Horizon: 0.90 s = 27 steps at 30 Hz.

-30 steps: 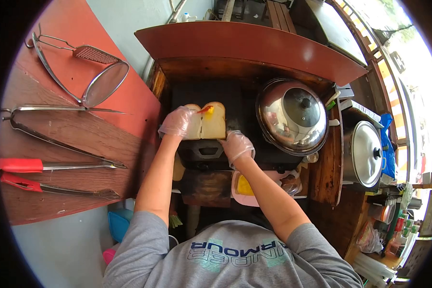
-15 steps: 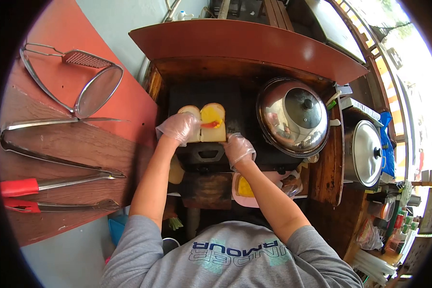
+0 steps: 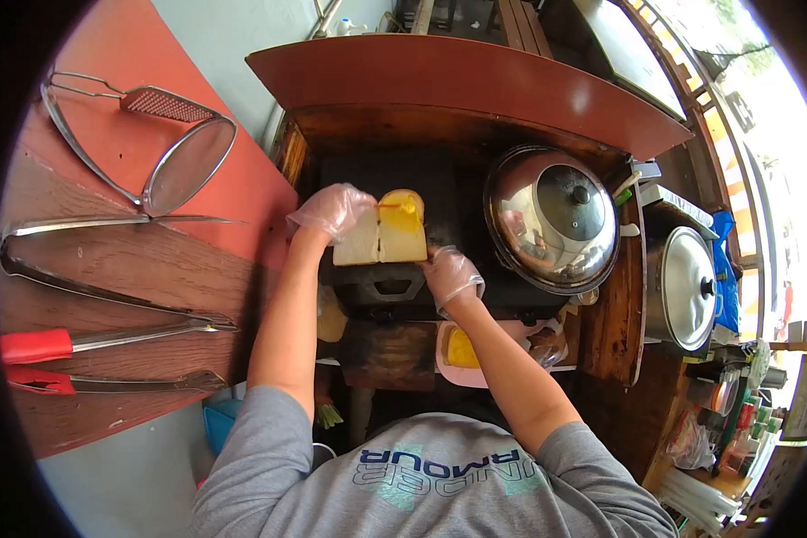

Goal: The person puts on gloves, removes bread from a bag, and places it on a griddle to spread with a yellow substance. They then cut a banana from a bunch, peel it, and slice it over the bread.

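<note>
Two bread slices [image 3: 402, 246] lie side by side on the dark griddle [image 3: 381, 175]. Yellow spread [image 3: 393, 221] covers the upper part of the right slice. My left hand [image 3: 334, 212], in a clear plastic glove, is closed around a thin red spreader [image 3: 389, 206] whose yellow-smeared tip touches the top of that slice. The left slice's upper end is hidden behind this hand. My right hand [image 3: 455, 276], gloved too, grips the lower right corner of the bread with its fingertips.
A domed lidded pan [image 3: 551, 220] stands right of the griddle, a lidded pot [image 3: 681, 287] beyond it. On the left board lie tongs [image 3: 117, 342], a strainer [image 3: 188, 168] and a grater [image 3: 166, 104]. A pink tray [image 3: 475, 377] holding a yellow block sits below.
My left hand has moved up, carrying the spreader from the middle of the right slice to its top. More of the left slice shows. My right hand stays at the bread's corner.
</note>
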Each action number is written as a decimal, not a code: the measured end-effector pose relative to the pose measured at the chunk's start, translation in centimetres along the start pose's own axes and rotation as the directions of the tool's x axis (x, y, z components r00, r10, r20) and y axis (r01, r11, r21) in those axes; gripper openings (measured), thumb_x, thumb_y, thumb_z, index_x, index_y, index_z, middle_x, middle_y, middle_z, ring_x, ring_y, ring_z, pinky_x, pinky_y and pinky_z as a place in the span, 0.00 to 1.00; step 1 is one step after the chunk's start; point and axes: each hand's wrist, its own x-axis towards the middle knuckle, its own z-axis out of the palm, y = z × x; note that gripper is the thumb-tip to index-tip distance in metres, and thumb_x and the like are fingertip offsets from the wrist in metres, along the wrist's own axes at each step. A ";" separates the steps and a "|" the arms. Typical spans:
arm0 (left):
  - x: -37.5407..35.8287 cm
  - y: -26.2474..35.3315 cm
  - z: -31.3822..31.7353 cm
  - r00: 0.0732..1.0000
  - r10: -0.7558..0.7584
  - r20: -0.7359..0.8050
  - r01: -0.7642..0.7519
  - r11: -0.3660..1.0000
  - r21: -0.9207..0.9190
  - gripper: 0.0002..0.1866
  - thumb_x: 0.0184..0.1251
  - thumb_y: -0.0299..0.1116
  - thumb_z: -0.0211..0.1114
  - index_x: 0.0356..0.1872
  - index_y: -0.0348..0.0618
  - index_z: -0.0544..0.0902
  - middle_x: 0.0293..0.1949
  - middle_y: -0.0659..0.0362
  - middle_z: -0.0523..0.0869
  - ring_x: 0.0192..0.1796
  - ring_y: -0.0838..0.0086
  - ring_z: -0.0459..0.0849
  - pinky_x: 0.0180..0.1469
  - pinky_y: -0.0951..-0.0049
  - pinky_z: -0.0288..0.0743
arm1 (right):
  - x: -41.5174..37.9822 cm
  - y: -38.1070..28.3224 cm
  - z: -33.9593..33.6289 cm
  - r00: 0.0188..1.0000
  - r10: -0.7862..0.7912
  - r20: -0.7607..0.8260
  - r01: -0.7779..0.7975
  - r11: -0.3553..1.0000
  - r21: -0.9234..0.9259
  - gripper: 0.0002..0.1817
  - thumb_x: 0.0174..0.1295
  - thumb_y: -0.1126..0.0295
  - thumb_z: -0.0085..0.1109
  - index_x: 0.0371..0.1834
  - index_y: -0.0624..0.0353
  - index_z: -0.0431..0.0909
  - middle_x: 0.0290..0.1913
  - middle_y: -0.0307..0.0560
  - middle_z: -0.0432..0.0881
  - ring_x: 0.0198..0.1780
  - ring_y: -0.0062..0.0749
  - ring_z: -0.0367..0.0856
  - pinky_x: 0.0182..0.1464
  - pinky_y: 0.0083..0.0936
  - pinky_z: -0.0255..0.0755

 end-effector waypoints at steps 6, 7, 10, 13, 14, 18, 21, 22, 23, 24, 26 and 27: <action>-1.2 1.6 1.1 0.986 -0.136 0.092 0.123 0.983 0.134 0.13 0.76 0.42 0.62 0.52 0.62 0.93 0.49 0.50 0.91 0.53 0.52 0.89 0.59 0.56 0.83 | 0.0 0.0 -0.6 1.000 0.009 -0.008 -0.009 1.000 0.019 0.14 0.70 0.57 0.65 0.45 0.56 0.87 0.41 0.59 0.90 0.44 0.56 0.90 0.46 0.47 0.84; -1.5 1.6 0.2 0.987 -0.134 0.093 0.121 0.984 0.133 0.13 0.76 0.42 0.62 0.52 0.62 0.93 0.49 0.50 0.91 0.53 0.52 0.89 0.59 0.56 0.83 | -0.1 -0.3 -1.2 1.000 0.018 0.007 -0.018 1.000 -0.015 0.14 0.70 0.57 0.64 0.45 0.55 0.87 0.41 0.58 0.90 0.44 0.56 0.90 0.46 0.47 0.84; -1.9 0.4 -0.6 0.985 -0.087 0.151 0.061 0.984 0.170 0.14 0.71 0.37 0.65 0.53 0.64 0.93 0.50 0.52 0.92 0.50 0.52 0.90 0.56 0.54 0.84 | -0.3 -0.2 -1.2 0.999 0.035 0.031 -0.035 0.999 -0.025 0.13 0.70 0.57 0.64 0.45 0.55 0.88 0.41 0.58 0.90 0.45 0.55 0.90 0.46 0.47 0.84; -0.5 -0.3 0.8 0.990 -0.043 -0.132 0.055 0.994 0.091 0.14 0.71 0.37 0.65 0.52 0.65 0.93 0.49 0.51 0.92 0.50 0.53 0.91 0.56 0.55 0.84 | -0.1 -0.1 -0.8 0.999 0.034 0.021 -0.034 0.999 0.023 0.13 0.70 0.57 0.64 0.45 0.55 0.89 0.41 0.57 0.90 0.44 0.55 0.90 0.47 0.47 0.84; -0.2 -0.4 1.8 0.986 0.016 -0.164 -0.003 0.997 0.078 0.13 0.74 0.38 0.63 0.52 0.66 0.93 0.50 0.52 0.92 0.50 0.54 0.91 0.56 0.56 0.85 | -0.1 0.0 -0.6 0.999 0.034 0.006 -0.034 0.998 0.045 0.13 0.70 0.57 0.64 0.45 0.55 0.89 0.41 0.57 0.90 0.44 0.55 0.90 0.47 0.47 0.84; -1.9 4.3 0.0 0.987 -0.005 0.159 -0.033 0.971 0.235 0.12 0.74 0.40 0.65 0.52 0.66 0.94 0.50 0.53 0.92 0.51 0.54 0.91 0.56 0.56 0.85 | -0.2 0.1 -1.0 1.000 0.015 -0.018 -0.015 1.000 0.008 0.13 0.69 0.57 0.64 0.45 0.55 0.89 0.41 0.58 0.90 0.44 0.56 0.90 0.47 0.47 0.84; -3.3 2.7 -1.3 0.956 -0.106 0.273 0.061 0.984 0.166 0.13 0.72 0.39 0.65 0.51 0.65 0.94 0.52 0.51 0.92 0.54 0.53 0.91 0.57 0.53 0.85 | -0.3 -0.1 -1.6 0.999 0.049 0.018 -0.050 0.998 0.036 0.13 0.68 0.58 0.65 0.45 0.55 0.89 0.40 0.58 0.90 0.43 0.56 0.90 0.46 0.47 0.84; -3.1 1.3 -1.0 0.961 -0.105 0.256 0.066 0.985 0.156 0.12 0.73 0.38 0.65 0.49 0.61 0.94 0.50 0.51 0.92 0.53 0.53 0.91 0.56 0.53 0.85 | -0.3 0.2 -1.4 0.999 0.039 0.018 -0.039 0.999 0.034 0.13 0.68 0.58 0.66 0.44 0.54 0.89 0.40 0.57 0.90 0.43 0.56 0.90 0.46 0.47 0.84; -2.8 0.6 0.0 0.960 -0.109 0.256 0.070 0.985 0.158 0.12 0.73 0.38 0.65 0.49 0.61 0.94 0.50 0.51 0.92 0.53 0.53 0.91 0.56 0.53 0.85 | -0.1 0.3 -1.3 1.000 0.024 0.016 -0.025 0.999 0.032 0.13 0.68 0.58 0.66 0.44 0.54 0.89 0.40 0.57 0.90 0.43 0.56 0.90 0.46 0.47 0.84; -2.7 0.2 0.5 0.988 -0.134 0.070 0.120 0.976 0.185 0.12 0.74 0.40 0.65 0.50 0.63 0.94 0.49 0.50 0.92 0.52 0.52 0.91 0.56 0.54 0.85 | -0.1 0.4 -1.0 1.000 0.020 0.016 -0.021 0.999 0.034 0.13 0.68 0.58 0.66 0.44 0.54 0.89 0.40 0.57 0.90 0.43 0.56 0.90 0.46 0.47 0.84; -2.3 -0.7 2.0 0.985 -0.151 -0.082 0.167 0.956 0.243 0.11 0.74 0.42 0.65 0.49 0.64 0.95 0.48 0.49 0.92 0.51 0.52 0.91 0.55 0.54 0.84 | -0.1 0.6 -0.7 1.000 -0.013 -0.007 0.013 0.997 0.082 0.12 0.68 0.58 0.66 0.42 0.54 0.89 0.38 0.57 0.90 0.42 0.56 0.90 0.45 0.47 0.84; -2.8 -0.6 2.1 0.985 -0.152 -0.086 0.168 0.956 0.241 0.11 0.74 0.42 0.65 0.49 0.64 0.95 0.48 0.49 0.92 0.51 0.52 0.91 0.55 0.54 0.84 | -0.2 0.5 -0.9 1.000 -0.016 -0.008 0.016 0.997 0.079 0.12 0.68 0.58 0.66 0.42 0.54 0.89 0.38 0.57 0.90 0.42 0.56 0.90 0.45 0.47 0.84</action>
